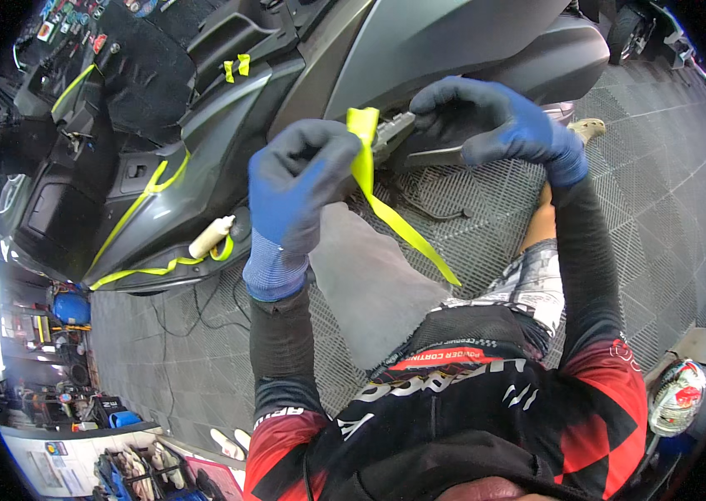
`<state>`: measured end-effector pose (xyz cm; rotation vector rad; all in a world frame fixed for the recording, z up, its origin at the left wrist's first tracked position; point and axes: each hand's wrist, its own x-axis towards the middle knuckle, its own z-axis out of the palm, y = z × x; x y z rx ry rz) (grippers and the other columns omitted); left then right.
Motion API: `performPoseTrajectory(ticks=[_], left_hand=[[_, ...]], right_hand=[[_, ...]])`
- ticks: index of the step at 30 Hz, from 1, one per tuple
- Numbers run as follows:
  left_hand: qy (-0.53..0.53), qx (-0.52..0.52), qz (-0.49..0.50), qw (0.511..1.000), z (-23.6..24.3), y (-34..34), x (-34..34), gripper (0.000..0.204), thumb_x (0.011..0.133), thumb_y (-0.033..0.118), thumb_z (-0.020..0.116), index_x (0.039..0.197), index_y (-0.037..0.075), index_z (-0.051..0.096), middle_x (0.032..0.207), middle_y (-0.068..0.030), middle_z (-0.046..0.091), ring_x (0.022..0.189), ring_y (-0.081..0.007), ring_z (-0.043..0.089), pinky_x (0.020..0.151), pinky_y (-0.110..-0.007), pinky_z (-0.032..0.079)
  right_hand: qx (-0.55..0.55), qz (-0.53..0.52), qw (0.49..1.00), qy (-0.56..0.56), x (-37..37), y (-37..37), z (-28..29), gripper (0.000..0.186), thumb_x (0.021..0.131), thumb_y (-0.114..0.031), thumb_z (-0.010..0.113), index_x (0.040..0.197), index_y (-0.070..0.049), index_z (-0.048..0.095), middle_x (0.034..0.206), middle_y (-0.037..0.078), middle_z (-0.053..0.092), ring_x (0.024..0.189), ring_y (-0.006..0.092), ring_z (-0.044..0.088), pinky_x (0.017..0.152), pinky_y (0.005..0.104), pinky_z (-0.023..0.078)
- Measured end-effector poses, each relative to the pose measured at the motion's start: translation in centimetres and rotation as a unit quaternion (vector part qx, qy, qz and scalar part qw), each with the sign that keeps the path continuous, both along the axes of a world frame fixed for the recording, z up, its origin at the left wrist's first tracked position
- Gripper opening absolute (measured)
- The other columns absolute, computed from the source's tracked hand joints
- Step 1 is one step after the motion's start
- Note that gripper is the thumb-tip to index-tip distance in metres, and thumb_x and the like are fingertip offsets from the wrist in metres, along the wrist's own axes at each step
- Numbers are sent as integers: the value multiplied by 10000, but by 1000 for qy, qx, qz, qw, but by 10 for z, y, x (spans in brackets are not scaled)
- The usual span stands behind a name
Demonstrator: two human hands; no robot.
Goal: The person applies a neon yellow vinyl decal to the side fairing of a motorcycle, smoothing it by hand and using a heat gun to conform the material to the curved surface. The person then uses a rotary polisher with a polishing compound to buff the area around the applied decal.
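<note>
My left hand [299,188], in a blue and dark grey work glove, pinches a strip of neon yellow tape [403,230]. The strip's folded top sticks up by the fingertips, and its long tail hangs down to the right. Opposite it, my gloved right hand [499,125] is curved with thumb and fingers apart, and I see nothing in it. Between the hands, a dark footpeg [393,134] juts out from the side of a grey scooter [428,50]. The tape's top overlaps the peg in the picture; whether they touch I cannot tell.
More yellow tape [140,271] runs along the scooter's footboard, where a pale bottle [211,236] lies. Two short tape pieces [237,67] stick to a panel. A cable [199,313] crosses the grey tiled floor [203,367]. At the right stands a box [699,351].
</note>
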<state>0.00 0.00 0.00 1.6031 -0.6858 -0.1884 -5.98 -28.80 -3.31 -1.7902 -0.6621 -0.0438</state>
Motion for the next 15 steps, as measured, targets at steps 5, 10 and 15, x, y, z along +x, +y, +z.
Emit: performPoseTrajectory(ticks=[5,10,15], left_hand=[[-99,-61,23,993,29,-15,21,206,924,114,776,1089,1,725,986,-22,719,866,-74,644,795,-225,526],[-155,-82,18,984,53,-62,71,209,902,158,814,1070,47,759,893,21,711,701,-17,565,611,-182,425],[-129,-137,51,981,40,-103,102,218,897,184,809,998,-4,766,927,-49,733,857,-93,647,808,-250,521]], right_hand=[[10,-69,997,-17,1,94,-29,540,935,-274,753,1360,4,570,1124,83,709,1068,151,665,948,331,542],[330,-119,930,106,10,135,-26,379,1050,-375,579,1025,-11,682,810,71,700,672,104,673,604,260,555],[308,-187,933,24,-3,100,14,419,1056,-371,555,949,8,699,762,65,693,646,109,661,589,261,547]])
